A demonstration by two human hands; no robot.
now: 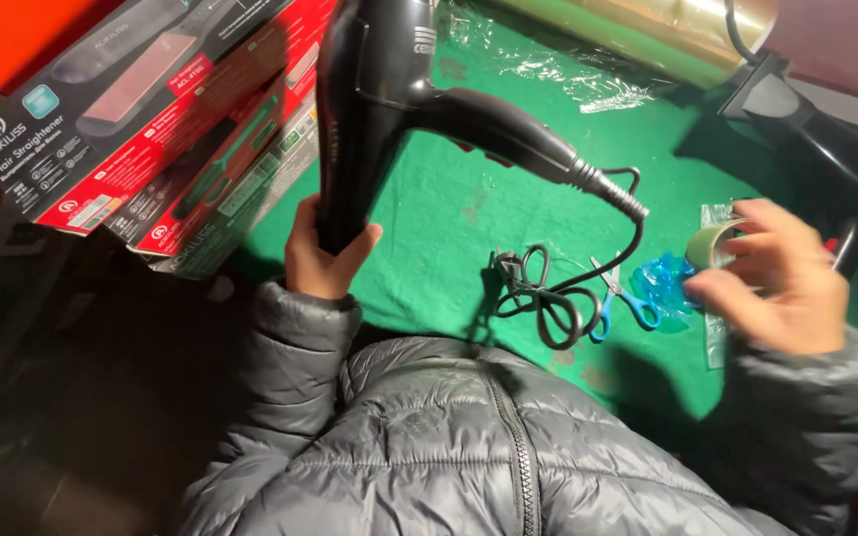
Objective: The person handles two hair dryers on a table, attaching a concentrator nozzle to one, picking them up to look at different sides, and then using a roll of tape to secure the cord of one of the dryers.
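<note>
Your left hand (318,256) is closed around the barrel of the black hair dryer (389,109), held upright above the green cloth (429,228). Its coiled cord (538,293) lies beside blue scissors (620,298). Your right hand (775,280), blurred, grips the tape roll (712,243).

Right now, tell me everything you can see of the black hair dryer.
The hair dryer is black and looks like matte plastic. The left hand grips the lower end of its barrel and holds it upright above the green cloth. Its handle juts out to the right, ending in a ribbed strain relief. From there a black cord loops down to a bundled coil with the plug, which lies on the cloth beside blue-handled scissors. The barrel's upper end is cut off by the frame.
</note>
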